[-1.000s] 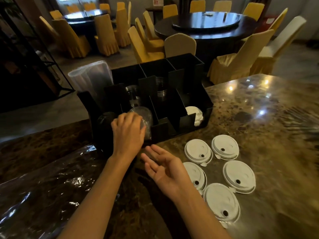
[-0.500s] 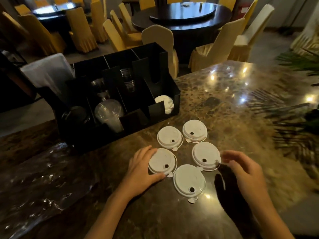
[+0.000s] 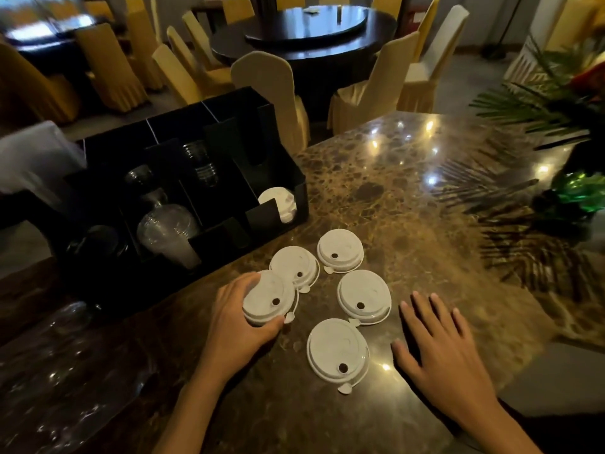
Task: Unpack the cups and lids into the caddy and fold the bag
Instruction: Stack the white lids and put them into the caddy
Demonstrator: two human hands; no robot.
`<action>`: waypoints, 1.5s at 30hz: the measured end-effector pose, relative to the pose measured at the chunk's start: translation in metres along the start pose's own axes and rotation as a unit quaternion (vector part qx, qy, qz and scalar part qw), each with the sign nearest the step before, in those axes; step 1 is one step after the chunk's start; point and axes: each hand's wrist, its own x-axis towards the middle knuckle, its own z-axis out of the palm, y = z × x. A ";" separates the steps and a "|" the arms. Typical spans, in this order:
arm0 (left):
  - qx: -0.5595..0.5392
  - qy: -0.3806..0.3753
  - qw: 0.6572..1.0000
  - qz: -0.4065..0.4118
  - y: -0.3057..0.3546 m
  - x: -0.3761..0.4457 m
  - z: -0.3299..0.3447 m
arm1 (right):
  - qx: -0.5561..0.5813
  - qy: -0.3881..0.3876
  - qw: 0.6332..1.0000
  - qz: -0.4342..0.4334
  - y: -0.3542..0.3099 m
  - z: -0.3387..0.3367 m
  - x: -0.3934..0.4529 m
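My left hand (image 3: 240,317) grips a white lid (image 3: 267,297), tilted and lifted at its near edge, overlapping a second lid (image 3: 296,264). Three more white lids lie flat on the marble table (image 3: 425,191): a far lid (image 3: 340,251), a right lid (image 3: 364,295) and a near lid (image 3: 338,349). My right hand (image 3: 438,347) rests flat beside them, fingers spread, holding nothing. The black caddy (image 3: 278,217) stands behind, with clear cups (image 3: 167,231) lying in a front slot, stacked cups (image 3: 203,163) farther back and a white lid (image 3: 278,201) in its right compartment. The clear plastic bag (image 3: 65,371) lies crumpled at the left.
A plant with green fronds (image 3: 550,103) and a dark pot stands at the table's right edge. Behind the table are yellow-covered chairs (image 3: 265,90) and a round dark dining table (image 3: 320,31). A clear sleeve of cups (image 3: 32,158) leans at the caddy's left.
My left hand has closed around the near-left lid and raised it against the neighbouring lid. My right hand has dropped flat onto the table to the right of the lids.
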 end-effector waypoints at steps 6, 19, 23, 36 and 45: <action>-0.016 -0.065 0.997 0.026 0.022 0.066 0.017 | -0.005 -0.006 1.000 -0.004 0.000 -0.001 0.000; 0.093 -0.166 0.978 0.084 -0.009 0.091 0.031 | 0.000 0.003 1.000 -0.017 0.003 0.005 0.003; 0.091 -0.141 0.982 0.086 0.004 0.084 0.024 | -0.002 0.008 1.000 -0.017 0.003 0.006 0.003; -0.035 -0.294 0.931 0.213 0.046 -0.018 0.024 | 0.002 0.025 0.999 -0.026 0.003 0.006 0.003; 0.020 -0.302 0.919 0.251 0.037 -0.018 0.033 | 0.004 0.020 0.999 -0.026 0.004 0.006 0.003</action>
